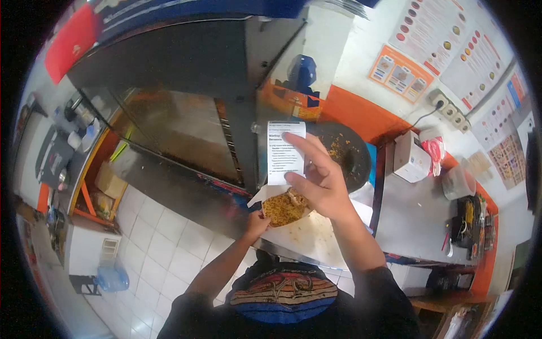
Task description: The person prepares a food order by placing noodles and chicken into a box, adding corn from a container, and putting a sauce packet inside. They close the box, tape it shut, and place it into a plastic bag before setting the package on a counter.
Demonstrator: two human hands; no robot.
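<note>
My right hand pinches the right edge of a printed paper receipt, holding it up facing me. Its text is mostly too small to read. Lower down, my left hand grips the edge of a paper food wrapper. A mound of yellow-brown crumbly food lies in the wrapper, with a paler piece on top. A dark round stone mortar or pan with food bits stands behind my right hand, partly covered by it.
A glass-fronted dark cabinet rises at the left. On the steel counter at the right stand a white box and a clear tub. Power sockets hang on the wall. A water jug lies near the tiled floor.
</note>
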